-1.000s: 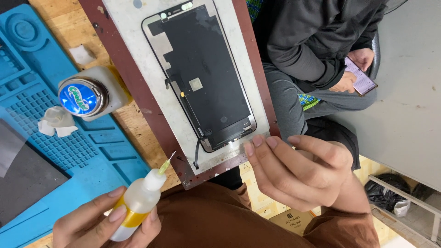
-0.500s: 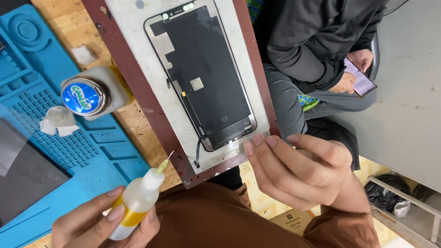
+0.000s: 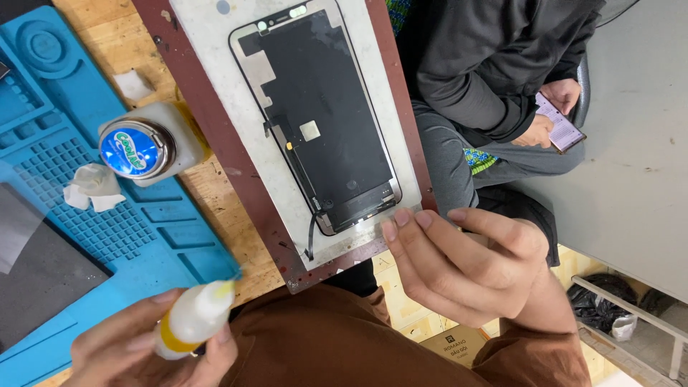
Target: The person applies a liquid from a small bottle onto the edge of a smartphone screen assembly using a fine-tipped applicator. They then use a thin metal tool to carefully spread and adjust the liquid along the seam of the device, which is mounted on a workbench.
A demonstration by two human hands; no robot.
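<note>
Black glass is being steadied on a pale plate: the phone screen assembly [image 3: 322, 118] is lying face down on the white work plate [image 3: 215, 64], which is edged by a dark red-brown frame [image 3: 204, 136] and is resting on the wooden bench [image 3: 215, 193], overhanging its near edge. The plate's near corner is being pressed by the right hand [image 3: 466, 269], whose fingertips [image 3: 407, 221] are being laid just beside the screen's lower end, seemingly so that the plate is kept from shifting; the hand is loosely curled and nothing is being gripped by it. A small squeeze bottle [image 3: 190, 319], pale with a yellow band and a yellowish nozzle, is being held closed in the left hand [image 3: 143, 344], low and clear of the plate, its tip being aimed toward the frame's near corner. On the screen's back a small square pad, metal shielding near the top and a thin flex cable trailing off the lower end are being shown. Nearby, a round blue-lidded jar [image 3: 140, 150] and crumpled white wipes [image 3: 93, 188] are being kept on the blue silicone mat [image 3: 107, 236]. A seated person [image 3: 494, 79] is being seen beyond, holding a phone.
</note>
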